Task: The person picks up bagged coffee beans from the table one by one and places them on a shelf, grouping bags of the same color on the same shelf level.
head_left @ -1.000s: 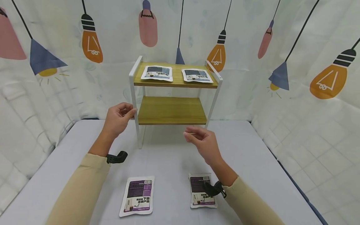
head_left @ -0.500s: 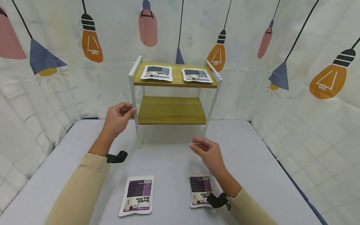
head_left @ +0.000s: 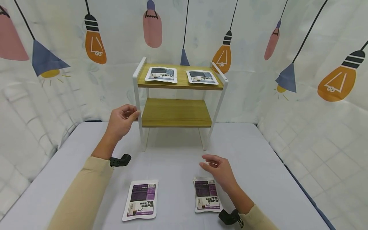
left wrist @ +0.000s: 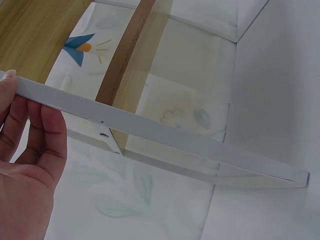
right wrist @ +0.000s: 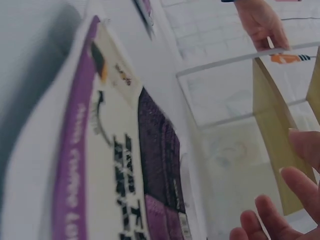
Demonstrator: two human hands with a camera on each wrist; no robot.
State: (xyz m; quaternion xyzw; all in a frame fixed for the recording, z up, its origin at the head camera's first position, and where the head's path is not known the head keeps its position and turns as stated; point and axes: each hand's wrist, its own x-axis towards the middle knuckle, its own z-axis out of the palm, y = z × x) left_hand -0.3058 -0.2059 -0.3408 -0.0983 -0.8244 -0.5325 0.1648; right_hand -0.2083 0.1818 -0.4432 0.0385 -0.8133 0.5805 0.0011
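Note:
My left hand [head_left: 118, 124] pinches the white left front leg [left wrist: 150, 131] of a small two-tier shelf rack [head_left: 176, 112]. In the left wrist view the thumb lies over the leg and the curled fingers are behind it. Over the table, just beyond a purple-and-white pouch [head_left: 207, 195] on the right, hovers my right hand [head_left: 220, 171], its fingers relaxed and holding nothing. That pouch fills much of the right wrist view, purple label [right wrist: 160, 150] showing. A matching pouch [head_left: 141, 199] lies flat at the front left.
Two blue-labelled white pouches, one left [head_left: 161, 75] and one right [head_left: 202, 77], lie on the rack's upper wooden board [head_left: 181, 83]. A white cloth covers the table [head_left: 172, 166]. Curtains printed with lamps [head_left: 115, 38] hang behind and at both sides.
My right hand has drawn back from in front of the rack, moving toward me and slightly right, nearer the right purple pouch. My left hand stays on the rack's leg.

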